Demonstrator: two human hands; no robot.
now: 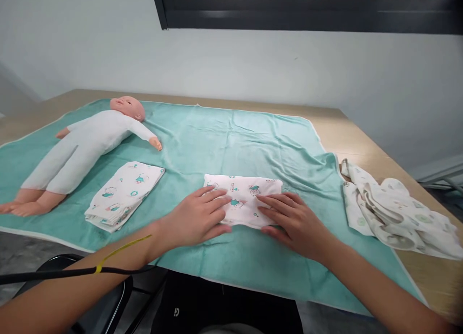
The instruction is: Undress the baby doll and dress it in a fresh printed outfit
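In front of me a folded white cloth with green and pink animal prints lies flat on a teal blanket. My left hand rests on the cloth's left end, fingers stretched out. On its right end lies my right hand, also with fingers extended and flat. Neither hand grips the cloth; both appear to press on it from above. Left of my left hand is a second folded printed cloth, stacked in several layers.
A baby doll in a white suit lies on its back at the left. A crumpled printed cloth sits at the right table edge. A black cable crosses my left forearm. Behind the table are a wall and window frame.
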